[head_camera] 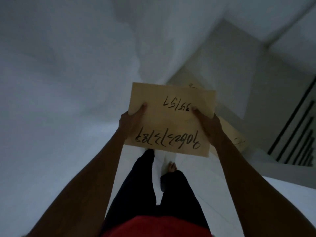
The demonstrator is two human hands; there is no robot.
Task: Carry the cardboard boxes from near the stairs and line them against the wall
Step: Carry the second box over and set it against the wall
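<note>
A flat, tan cardboard box point(171, 117), smooth-faced and marked with dark handwritten numbers, is being held in the middle of the frame, with the left hand point(132, 119) and right hand point(206, 123) each clamped on a side edge, thumbs pressed on top. The carrying step is judged to be under way. More cardboard point(230, 134) is lying just right of it near the railing point(295, 127), and next the box needs setting down against the pale wall point(59, 74) at the left.

Dim home stairwell, white walls point(59, 82), black railing point(294, 130), pale floor point(196, 194)
</note>
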